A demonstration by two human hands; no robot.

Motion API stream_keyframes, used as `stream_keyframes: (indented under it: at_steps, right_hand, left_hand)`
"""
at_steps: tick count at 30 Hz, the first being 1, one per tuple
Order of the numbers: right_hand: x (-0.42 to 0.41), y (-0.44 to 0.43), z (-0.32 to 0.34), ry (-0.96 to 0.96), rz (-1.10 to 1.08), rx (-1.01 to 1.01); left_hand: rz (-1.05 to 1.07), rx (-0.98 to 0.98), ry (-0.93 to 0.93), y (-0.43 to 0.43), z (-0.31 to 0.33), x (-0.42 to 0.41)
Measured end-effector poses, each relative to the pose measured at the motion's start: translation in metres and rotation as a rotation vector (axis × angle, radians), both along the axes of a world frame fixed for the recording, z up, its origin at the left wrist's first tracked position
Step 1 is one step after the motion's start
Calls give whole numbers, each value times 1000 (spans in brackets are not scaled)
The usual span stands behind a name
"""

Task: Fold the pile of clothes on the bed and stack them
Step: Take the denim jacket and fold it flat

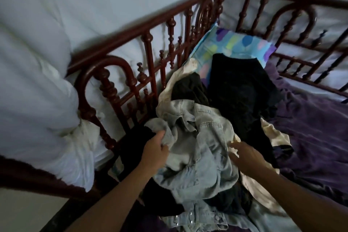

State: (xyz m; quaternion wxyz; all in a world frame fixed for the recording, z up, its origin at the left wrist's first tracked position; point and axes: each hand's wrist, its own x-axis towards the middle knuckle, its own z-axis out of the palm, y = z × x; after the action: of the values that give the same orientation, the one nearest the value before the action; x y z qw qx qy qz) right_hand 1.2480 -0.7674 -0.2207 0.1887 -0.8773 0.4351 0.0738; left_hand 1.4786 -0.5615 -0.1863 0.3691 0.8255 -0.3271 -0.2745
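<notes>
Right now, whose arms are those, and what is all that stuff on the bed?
There is no machine here. The arms belong to a person who wears a camera on their head, so this one picture looks forward and down, about as that person sees. The left hand has its grip on a bunch of the denim shirt, which lies on top of a messy pile. The right hand is open, with its fingers spread, reaching over the pile and holding nothing. In the pile are also black clothes and a cream cloth. Under it is a purple sheet, behind it a colourful pillow and a dark red bed rail.
</notes>
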Motion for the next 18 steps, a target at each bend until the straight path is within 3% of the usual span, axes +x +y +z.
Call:
stream_keyframes:
  at_steps: [7,10,12,16,18]
  right_hand:
    - [48,31,105,-299,220,-250]
    - [67,72,131,-386,518,-272]
    - [71,106,134,-450,624,-173]
    - [56,151,148,-869,320,-22]
    - [37,161,165,-1015,275,10]
  left_hand:
    - [-308,-81,-558,78,150,-34]
    - [-344,-99,-645,111,194,-61]
    - [-261,-172,-651,128,216,-72]
    - [-22,-294,-580,149,254,-74]
    - [36,-372,-518,151,272,-72]
